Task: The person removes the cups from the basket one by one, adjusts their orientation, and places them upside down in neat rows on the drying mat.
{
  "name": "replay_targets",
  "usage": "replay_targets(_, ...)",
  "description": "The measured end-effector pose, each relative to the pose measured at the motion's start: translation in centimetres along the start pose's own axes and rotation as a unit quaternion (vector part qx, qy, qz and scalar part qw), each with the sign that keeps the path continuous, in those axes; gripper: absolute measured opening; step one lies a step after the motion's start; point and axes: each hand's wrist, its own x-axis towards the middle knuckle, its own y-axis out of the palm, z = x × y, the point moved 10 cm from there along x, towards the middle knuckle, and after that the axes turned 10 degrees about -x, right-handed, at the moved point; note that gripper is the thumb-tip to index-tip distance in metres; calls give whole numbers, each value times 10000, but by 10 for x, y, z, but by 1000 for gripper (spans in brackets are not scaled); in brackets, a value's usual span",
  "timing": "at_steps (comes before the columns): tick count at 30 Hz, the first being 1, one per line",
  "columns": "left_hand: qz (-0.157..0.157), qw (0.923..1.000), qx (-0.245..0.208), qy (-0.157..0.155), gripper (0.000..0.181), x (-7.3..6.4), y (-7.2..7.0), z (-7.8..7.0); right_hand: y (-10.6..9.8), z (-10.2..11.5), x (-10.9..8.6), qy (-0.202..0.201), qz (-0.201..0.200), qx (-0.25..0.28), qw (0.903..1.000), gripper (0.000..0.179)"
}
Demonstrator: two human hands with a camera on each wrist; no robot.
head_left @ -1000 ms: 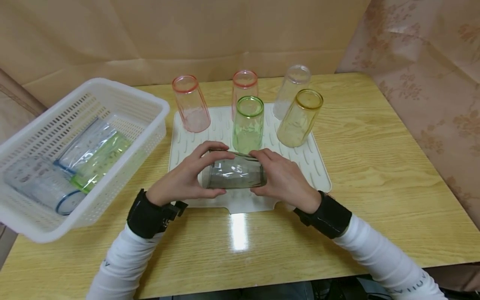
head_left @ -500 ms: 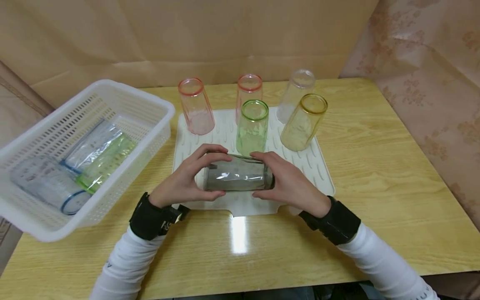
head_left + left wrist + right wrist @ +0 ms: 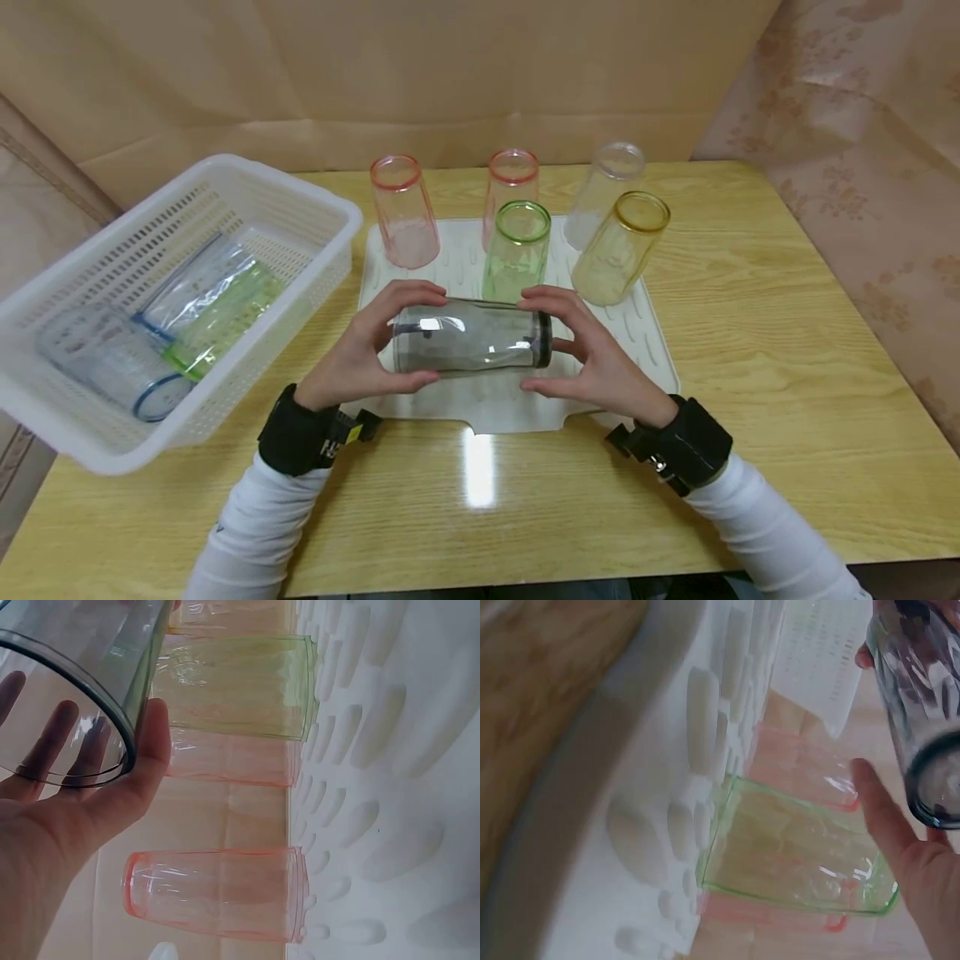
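Note:
A grey-tinted drinking glass lies sideways in the air over a white drying mat. My left hand grips its rim end, thumb below and fingers above; in the left wrist view, fingers show through the glass. My right hand surrounds the thick dark base loosely, fingertips at the upper side. Its thumb stands apart from the glass in the right wrist view. Just behind, a green glass stands upside down on the mat.
Two pink-rimmed glasses, one at the left, a clear glass and a yellow glass stand upside down on the mat. At left, a white basket holds a green-rimmed glass and two blue-rimmed ones.
The right hand has loosened around the base and shifted right, baring the dark base; its thumb has come away. The left hand keeps its grip. The camera view has shifted slightly.

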Motion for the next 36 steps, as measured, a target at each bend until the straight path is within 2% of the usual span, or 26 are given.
replay_targets(4,-68,9999,-68,-51,76,-6,-5,11,1,5,3,-218,-121,220,9994,69)
replay_targets(10,-82,9997,41,-218,76,-9,-7,17,-1,11,6,-372,-261,143,9989,65)
replay_targets(16,-130,9995,-23,-278,77,-11,-10,16,-3,18,12,-540,-282,-177,9980,65)
replay_targets(20,-168,9989,-138,-424,78,-14,-15,20,-6,24,18,-595,-238,-626,9960,64)
replay_targets(26,-138,9951,273,-940,83,-17,-21,32,-11,40,30,-819,-101,-1480,9855,62)
replay_targets(32,5,9828,482,-1783,92,-27,-32,51,-13,53,44,-970,22,-2064,9737,57)
replay_targets(36,42,9773,741,-1983,86,-33,-42,57,-10,59,53,-1058,167,-2505,9622,54)
